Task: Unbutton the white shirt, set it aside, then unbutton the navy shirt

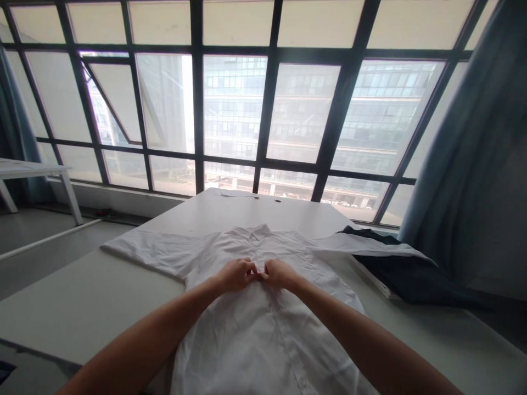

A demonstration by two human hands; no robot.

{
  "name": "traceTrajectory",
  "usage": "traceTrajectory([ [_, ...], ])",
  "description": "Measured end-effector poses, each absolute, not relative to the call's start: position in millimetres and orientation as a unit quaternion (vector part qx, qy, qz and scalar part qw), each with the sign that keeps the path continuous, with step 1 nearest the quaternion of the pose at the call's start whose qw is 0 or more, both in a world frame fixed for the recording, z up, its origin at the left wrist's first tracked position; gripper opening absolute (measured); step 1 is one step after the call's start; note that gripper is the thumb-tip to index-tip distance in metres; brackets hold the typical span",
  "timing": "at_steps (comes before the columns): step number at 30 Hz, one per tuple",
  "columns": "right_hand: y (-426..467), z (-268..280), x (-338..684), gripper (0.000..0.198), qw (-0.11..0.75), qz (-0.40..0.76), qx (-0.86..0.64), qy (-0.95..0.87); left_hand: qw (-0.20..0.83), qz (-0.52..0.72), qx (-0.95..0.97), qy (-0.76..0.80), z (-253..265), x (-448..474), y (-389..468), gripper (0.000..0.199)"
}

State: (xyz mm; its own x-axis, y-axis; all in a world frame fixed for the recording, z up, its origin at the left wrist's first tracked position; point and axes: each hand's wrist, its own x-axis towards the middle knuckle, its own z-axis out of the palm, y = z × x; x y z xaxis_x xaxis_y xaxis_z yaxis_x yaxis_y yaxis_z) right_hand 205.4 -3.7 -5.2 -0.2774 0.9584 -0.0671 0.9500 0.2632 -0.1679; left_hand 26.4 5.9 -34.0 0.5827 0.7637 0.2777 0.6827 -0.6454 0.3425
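White table (82, 296) | left hand (236, 274), right hand (280, 273): fingers pinched on white shirt (255, 334) placket

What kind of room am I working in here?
Probably an upper-floor office or workroom: a grid window wall facing glass blocks, a plain white table, and a white shirt pinched by both hands.

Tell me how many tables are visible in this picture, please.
2. A white table in front of the person holds the white shirt; a second table stands at far left by the window. Others may be out of view.
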Motion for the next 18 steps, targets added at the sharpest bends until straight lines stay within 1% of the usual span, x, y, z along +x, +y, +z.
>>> traceTrajectory([
  [2, 2, -5, 203, 0.030, 0.009, 0.120, -0.602, -0.789, 0.108, 0.206, 0.882, 0.410, -35, 26, 6, 0.021],
  [4, 5, -6, 203, 0.029, 0.015, 0.135, -0.608, -0.782, 0.111, 0.208, 0.881, 0.410, -35, 26, 5, 0.022],
  [7, 9, -8, 207, 0.024, 0.036, 0.149, -0.608, -0.779, 0.114, 0.209, 0.877, 0.417, -35, 27, 4, 0.023],
  [12, 8, -17, 222, 0.021, 0.094, 0.216, -0.594, -0.769, 0.121, 0.216, 0.862, 0.442, -32, 35, 4, 0.023],
  [14, 4, -24, 229, 0.019, 0.156, 0.269, -0.581, -0.752, 0.147, 0.220, 0.852, 0.453, -30, 44, 8, 0.028],
  [16, -1, -31, 235, 0.019, 0.247, 0.345, -0.552, -0.718, 0.186, 0.226, 0.846, 0.446, -30, 54, 13, 0.037],
  [18, -7, -36, 239, 0.023, 0.328, 0.412, -0.518, -0.674, 0.227, 0.245, 0.842, 0.424, -32, 63, 20, 0.035],
])
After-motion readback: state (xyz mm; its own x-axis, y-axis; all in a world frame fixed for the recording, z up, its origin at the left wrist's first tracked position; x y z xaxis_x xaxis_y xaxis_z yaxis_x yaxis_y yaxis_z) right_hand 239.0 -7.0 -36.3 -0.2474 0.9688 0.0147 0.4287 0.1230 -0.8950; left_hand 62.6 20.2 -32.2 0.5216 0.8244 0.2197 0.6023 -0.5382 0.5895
